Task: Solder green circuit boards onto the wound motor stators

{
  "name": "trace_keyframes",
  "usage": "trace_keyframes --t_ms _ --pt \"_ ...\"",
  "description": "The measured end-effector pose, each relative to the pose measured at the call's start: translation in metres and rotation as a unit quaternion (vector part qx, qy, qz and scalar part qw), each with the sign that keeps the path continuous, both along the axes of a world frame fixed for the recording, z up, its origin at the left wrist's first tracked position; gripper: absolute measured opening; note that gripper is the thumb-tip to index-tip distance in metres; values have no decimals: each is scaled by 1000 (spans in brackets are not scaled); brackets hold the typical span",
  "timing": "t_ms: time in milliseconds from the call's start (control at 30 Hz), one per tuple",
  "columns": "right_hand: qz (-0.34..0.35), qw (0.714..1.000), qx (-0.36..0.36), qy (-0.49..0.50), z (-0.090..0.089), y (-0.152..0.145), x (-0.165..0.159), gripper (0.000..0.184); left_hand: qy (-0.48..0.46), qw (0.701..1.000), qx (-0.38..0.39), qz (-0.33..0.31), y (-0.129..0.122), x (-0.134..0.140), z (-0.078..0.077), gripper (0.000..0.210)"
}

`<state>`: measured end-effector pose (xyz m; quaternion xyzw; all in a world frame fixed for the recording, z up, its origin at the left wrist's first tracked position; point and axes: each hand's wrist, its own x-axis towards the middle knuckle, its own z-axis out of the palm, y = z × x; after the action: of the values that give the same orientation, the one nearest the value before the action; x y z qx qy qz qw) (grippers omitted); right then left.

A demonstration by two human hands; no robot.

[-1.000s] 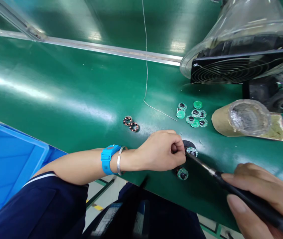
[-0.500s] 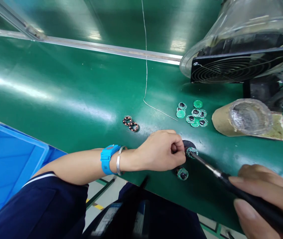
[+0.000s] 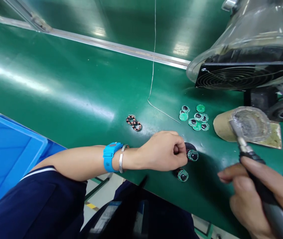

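Note:
My left hand [image 3: 165, 151] is closed in a pinch at the edge of a small round circuit board [image 3: 193, 155], which rests by a dark round piece [image 3: 190, 146]; a coil seems to sit under the board, mostly hidden by my fingers. Just below lies a second round board [image 3: 182, 175] with a dark blob on it. My right hand [image 3: 258, 192] grips the black handle of a soldering iron [image 3: 246, 149]. The iron's tip is at the near rim of a round container [image 3: 265, 132] with a tan side. A thin solder wire [image 3: 153, 78] hangs down, its end on the table.
Several loose round boards [image 3: 197, 118] lie beyond my left hand. Two copper-wound ring coils [image 3: 134, 123] sit left of the wire. A fume extractor fan [image 3: 233, 76] stands at the back right. Blue bins [image 3: 9, 159] are at the left, beside the green table [image 3: 69, 86].
My right hand has lifted the soldering iron off the board and carried it up and right to the container's rim. My left hand keeps its pinch beside the board.

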<state>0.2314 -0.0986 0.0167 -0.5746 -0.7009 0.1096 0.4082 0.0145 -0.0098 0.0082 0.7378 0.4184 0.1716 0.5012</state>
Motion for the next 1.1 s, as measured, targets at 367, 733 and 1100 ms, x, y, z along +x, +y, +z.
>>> trace_keyframes --t_ms 367,733,1100 --pt "97 987 8 -127 -12 25 -15 44 0 1000 4 -4 1 -1 -2 5" --pt "65 989 10 -135 -8 23 -12 34 -108 994 28 -14 -1 -5 -8 19" --pt "72 993 2 -96 -12 20 -9 33 -103 988 110 -11 -2 5 -14 10"
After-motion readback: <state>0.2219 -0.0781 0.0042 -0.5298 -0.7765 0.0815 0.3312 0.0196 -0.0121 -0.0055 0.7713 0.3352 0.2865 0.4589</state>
